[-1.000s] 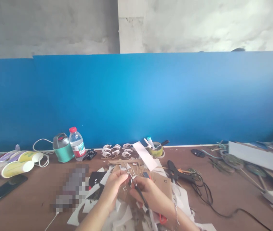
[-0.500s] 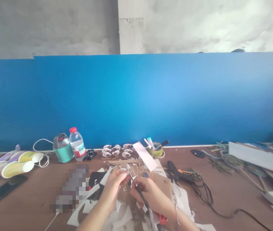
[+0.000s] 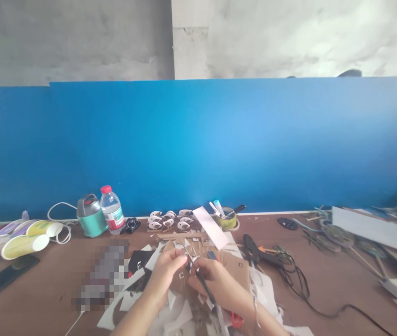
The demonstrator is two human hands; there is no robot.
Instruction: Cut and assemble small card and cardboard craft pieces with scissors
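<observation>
My left hand [image 3: 168, 268] is closed in a pinch, thumb against fingers, over the middle of the paper scraps. Whatever sits between its fingertips is too small to make out. Close beside it on the right, my right hand [image 3: 214, 277] is wrapped around a slim dark tool [image 3: 203, 282] with a thin pale tip. That tip points up and away, near the left fingertips; the tool's exact kind is unclear. Beneath both hands lie white paper scraps [image 3: 180, 317] and brown cardboard [image 3: 237, 268]. A white paper strip [image 3: 211, 227] lies just beyond the right hand.
Several small white leaf-like cutouts [image 3: 168, 223] stand at the back, beside a green tape roll [image 3: 227, 221] holding pens. A black glue gun [image 3: 254, 252] with a cable lies right. A bottle [image 3: 112, 212], paper cups [image 3: 26, 245] and a phone [image 3: 7, 280] are left.
Both hands stay almost in place. The left thumb and fingers have shifted slightly, and the tool in my right hand has tilted a little.
</observation>
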